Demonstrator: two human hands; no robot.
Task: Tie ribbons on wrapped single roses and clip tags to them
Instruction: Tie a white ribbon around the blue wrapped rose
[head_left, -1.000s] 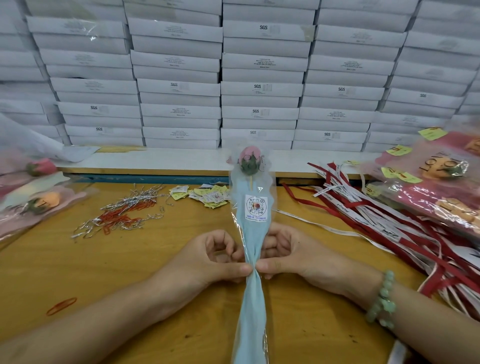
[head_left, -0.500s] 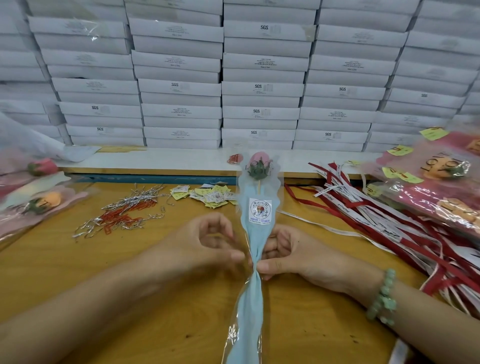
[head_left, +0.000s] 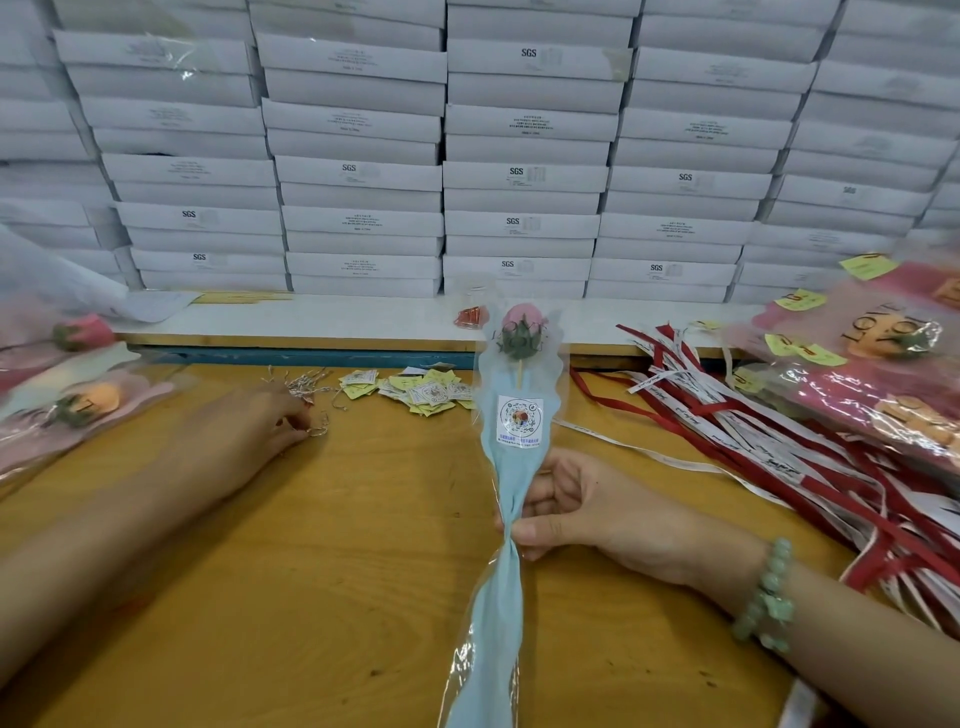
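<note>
Head view.

- Wrapped rose: one pink bud in a clear sleeve with pale blue liner and a round sticker. It lies lengthwise on the worktop, bud away from the person. No ribbon or tag is seen on it.
- Right hand: grip clamped on the sleeve's gathered neck, thumb and fingers pinching it below the sticker.
- Left hand: well apart from the rose, blurred, fingertips at the wire ties. Cannot tell whether the grip has closed on one.
- Tags: loose heap of white and yellow tags just beyond the ties.
- Ribbons: red and white lengths, fanned out to the right.
- Finished roses: stacked far right with yellow tags.
- More wrapped roses: far left.
- White boxes: stacked behind.

Step judged in hand: fetching a tie to fasten the gathered neck. Ribbon and tag are not yet done.

Next move calls for: one tie singled out of the tangle and brought to the pinch, with the neck kept gathered.
</note>
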